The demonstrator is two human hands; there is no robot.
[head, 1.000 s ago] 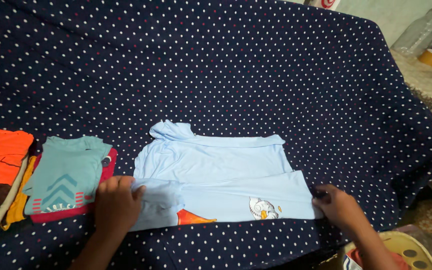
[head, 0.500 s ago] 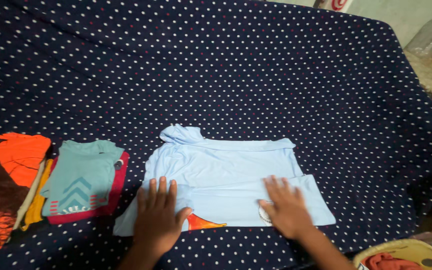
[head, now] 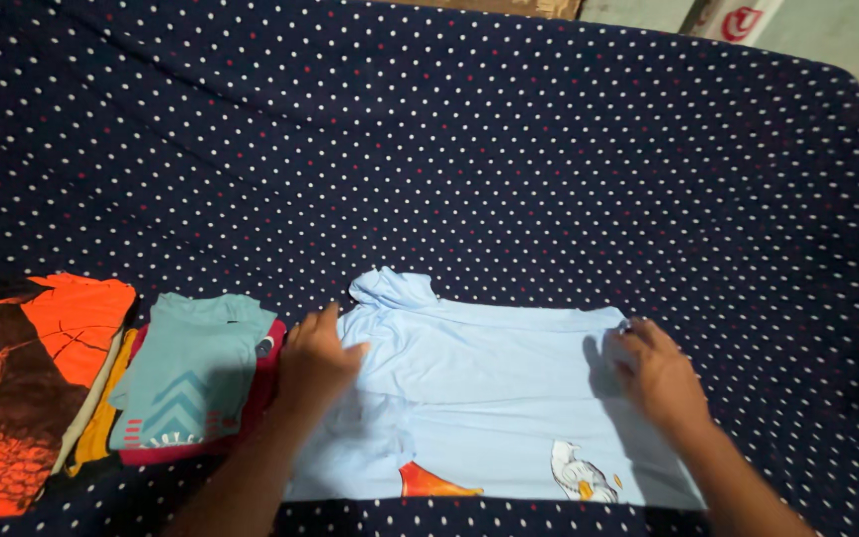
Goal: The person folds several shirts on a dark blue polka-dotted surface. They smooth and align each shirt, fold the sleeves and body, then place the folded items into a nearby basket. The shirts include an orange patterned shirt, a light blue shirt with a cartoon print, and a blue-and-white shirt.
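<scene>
- We see a light blue shirt (head: 489,398) lying flat on the dark polka-dot cloth (head: 509,149), low in the middle of the view; it is folded into a wide band with a bunched collar sticking up at its far left corner.
- Along its near edge we make out an orange print and a small white bird print.
- Our left hand (head: 315,360) lies palm down on the shirt's left end, fingers spread and reaching toward the collar; it grips nothing.
- Our right hand (head: 656,373) rests at the shirt's far right corner with fingers curled at the edge; we cannot tell whether it pinches the fabric.
- Just left of the shirt sits a folded teal shirt (head: 191,373) on a red garment (head: 256,398), nearly touching our left wrist; further left lies an orange and brown pile (head: 22,383).
- Both forearms cover parts of the shirt's near corners.
- The shirt's long axis runs left to right, collar end to our left.
</scene>
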